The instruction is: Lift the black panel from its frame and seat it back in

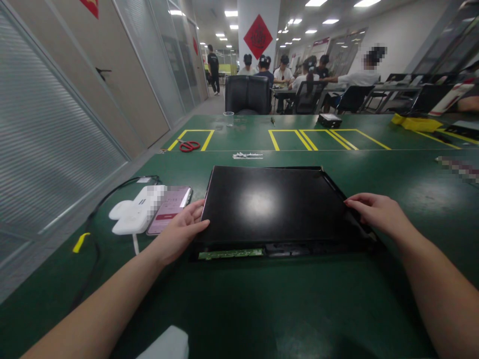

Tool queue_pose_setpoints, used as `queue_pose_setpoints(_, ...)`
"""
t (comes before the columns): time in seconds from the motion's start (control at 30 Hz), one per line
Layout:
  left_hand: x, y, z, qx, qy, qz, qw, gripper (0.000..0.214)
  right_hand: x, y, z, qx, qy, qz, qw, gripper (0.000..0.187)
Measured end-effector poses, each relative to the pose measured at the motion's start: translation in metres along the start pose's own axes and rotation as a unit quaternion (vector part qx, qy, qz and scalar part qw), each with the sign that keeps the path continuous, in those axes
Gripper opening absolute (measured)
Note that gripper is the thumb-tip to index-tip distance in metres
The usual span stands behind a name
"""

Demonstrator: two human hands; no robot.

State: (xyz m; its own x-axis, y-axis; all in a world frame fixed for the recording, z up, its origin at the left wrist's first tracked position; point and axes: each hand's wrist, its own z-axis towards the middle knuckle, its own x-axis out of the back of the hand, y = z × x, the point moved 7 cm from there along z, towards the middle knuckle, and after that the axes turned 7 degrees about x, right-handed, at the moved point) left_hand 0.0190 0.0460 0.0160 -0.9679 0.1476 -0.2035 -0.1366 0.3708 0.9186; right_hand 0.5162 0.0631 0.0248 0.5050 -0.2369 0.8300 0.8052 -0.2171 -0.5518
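A flat black LCD panel (269,204) lies slightly askew over a black frame (331,182) on the green table. My left hand (187,224) grips the panel's left edge, thumb on top and fingers beneath. At the right side, my right hand (374,209) pinches the edge with thumb and forefinger; whether it has the panel or the frame is hard to tell. Along the near side a green circuit board strip (230,254) shows below the panel. The panel reflects a bright patch of light in its middle.
Left of the panel lie a phone (170,212), a white power adapter (136,219) and a black cable (98,249). Beyond are red-handled scissors (189,145), small white parts (247,155), a plastic cup (228,118) and a black box (329,120). Several people sit at tables farther back.
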Motion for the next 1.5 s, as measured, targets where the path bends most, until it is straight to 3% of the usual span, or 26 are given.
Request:
queue_pose_setpoints(0.63, 0.003, -0.003, 0.002, -0.003, 0.01, 0.036, 0.999, 0.077, -0.003, 0.001, 0.002, 0.005, -0.01, -0.006, 1.0, 0.029)
queue_pose_setpoints(0.87, 0.008, 0.003, 0.002, -0.064, 0.033, 0.063, 0.995, 0.076, 0.0, -0.002, 0.001, -0.001, -0.006, -0.012, 1.0, 0.028)
queue_pose_setpoints(1.2, 0.025, -0.003, 0.008, -0.091, 0.085, 0.252, 0.96, 0.07, 0.001, -0.004, -0.002, -0.026, -0.024, -0.018, 0.999, 0.037)
queue_pose_setpoints(1.5, 0.026, -0.014, 0.017, -0.085, 0.077, 0.266, 0.957, 0.074, 0.0, -0.002, 0.002, -0.033, -0.017, -0.021, 0.999, 0.042)
